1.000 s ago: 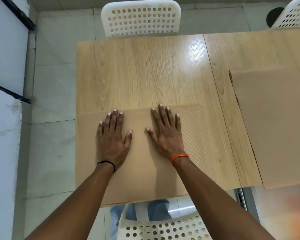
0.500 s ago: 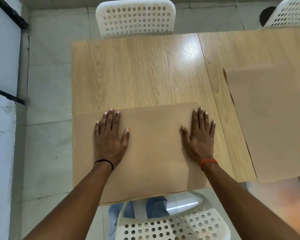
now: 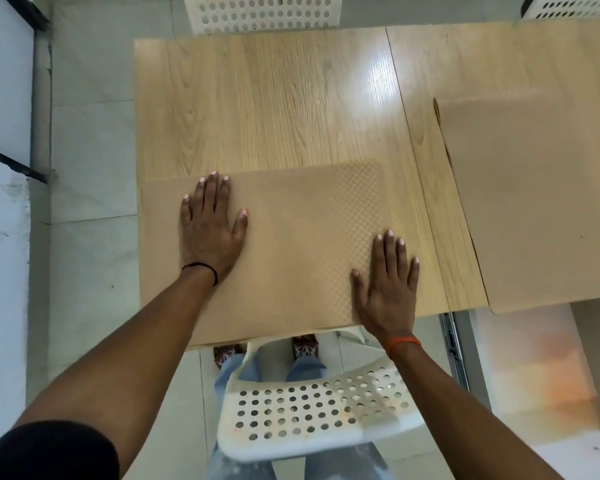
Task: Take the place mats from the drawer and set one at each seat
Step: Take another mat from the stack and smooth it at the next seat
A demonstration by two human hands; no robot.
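Note:
A tan place mat (image 3: 298,244) with a fine checked texture lies flat at the near edge of the wooden table (image 3: 274,105). My left hand (image 3: 212,226) rests palm down on the mat's left part, fingers spread. My right hand (image 3: 388,285) lies flat on the mat's near right corner, fingers spread and partly over bare wood. Neither hand grips anything. A second tan place mat (image 3: 534,202) lies on the table to the right, its near edge hanging past the table edge.
A white perforated chair (image 3: 319,410) stands right below me at the near seat. Another white chair (image 3: 260,12) stands at the far side, and a third (image 3: 568,5) at the far right. A pale wall runs along the left, tiled floor (image 3: 90,150) between.
My right hand slid from the mat's middle out to the right, then back toward its near right corner. My left hand stayed on the left part. The view shifted slightly.

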